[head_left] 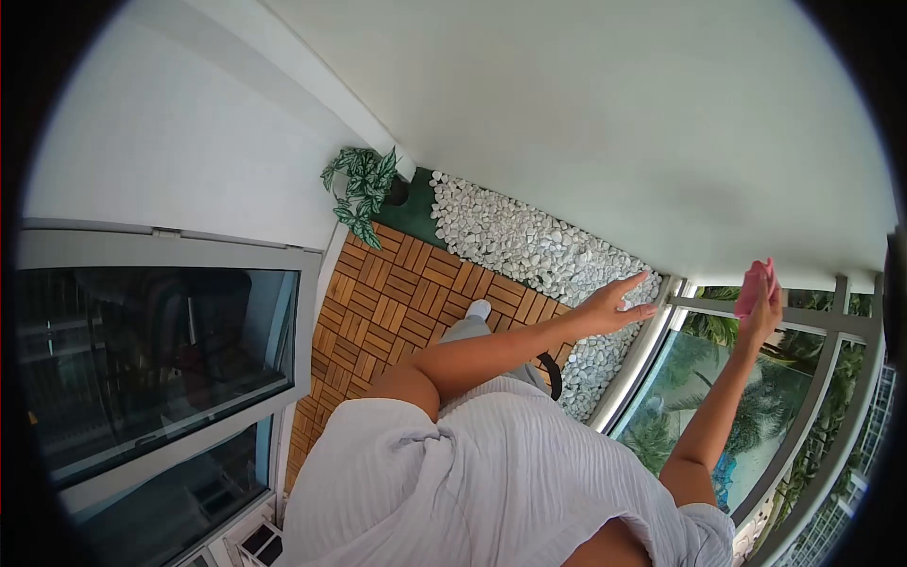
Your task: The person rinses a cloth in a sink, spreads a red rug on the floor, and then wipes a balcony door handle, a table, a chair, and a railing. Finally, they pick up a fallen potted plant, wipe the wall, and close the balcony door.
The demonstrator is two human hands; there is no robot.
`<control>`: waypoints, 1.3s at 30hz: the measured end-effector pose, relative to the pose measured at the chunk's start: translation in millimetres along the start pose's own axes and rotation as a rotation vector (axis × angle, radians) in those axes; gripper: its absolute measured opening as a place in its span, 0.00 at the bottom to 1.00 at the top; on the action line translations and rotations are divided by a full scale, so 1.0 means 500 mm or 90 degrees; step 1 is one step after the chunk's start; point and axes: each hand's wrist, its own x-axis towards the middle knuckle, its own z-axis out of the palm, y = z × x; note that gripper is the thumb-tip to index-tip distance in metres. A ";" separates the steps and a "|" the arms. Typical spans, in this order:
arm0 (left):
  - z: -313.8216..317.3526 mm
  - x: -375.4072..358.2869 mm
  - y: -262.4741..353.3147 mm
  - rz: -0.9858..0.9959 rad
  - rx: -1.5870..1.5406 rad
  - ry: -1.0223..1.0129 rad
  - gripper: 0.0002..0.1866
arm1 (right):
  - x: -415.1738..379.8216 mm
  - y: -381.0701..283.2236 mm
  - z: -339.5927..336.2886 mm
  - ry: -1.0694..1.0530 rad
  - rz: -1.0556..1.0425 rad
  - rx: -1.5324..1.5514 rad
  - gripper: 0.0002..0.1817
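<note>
My right hand (763, 317) is raised beside the white wall, fingers wrapped round a folded pink cloth (753, 291). The cloth is close to the wall, near the end of the railing's top. Stretched forward, my left hand (612, 307) holds nothing, its thumb and fingers apart. It overlaps the white pebbles and the corner of the railing frame (673, 295) in this view.
A glass-panelled balcony railing (822, 378) runs along the right, with palms beyond. White pebbles (510, 231) border wooden deck tiles (406, 283). A leafy potted plant (364, 184) stands in the far corner; an open framed window (307, 312) juts in at left.
</note>
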 end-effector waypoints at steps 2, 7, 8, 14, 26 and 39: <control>-0.058 -0.016 0.011 -0.062 -0.226 -0.009 0.45 | -0.164 -0.002 0.197 -0.133 0.163 -0.054 0.20; -0.279 -0.086 -0.048 0.006 -0.412 0.388 0.26 | -0.384 0.005 0.484 -0.609 0.330 0.180 0.32; -0.333 -0.122 -0.055 0.034 -0.482 0.410 0.23 | -0.410 0.001 0.536 -0.604 0.326 0.155 0.37; -0.558 -0.236 -0.243 -0.001 -0.026 0.659 0.25 | -0.628 0.204 0.825 -0.769 0.249 0.101 0.48; -1.254 -0.568 -0.880 -0.265 -0.265 0.867 0.39 | -0.888 0.682 1.303 -0.687 0.585 -0.099 0.33; -1.318 -0.465 -0.947 0.116 -0.950 0.634 0.15 | -1.039 0.944 1.474 -0.964 -0.440 -0.464 0.36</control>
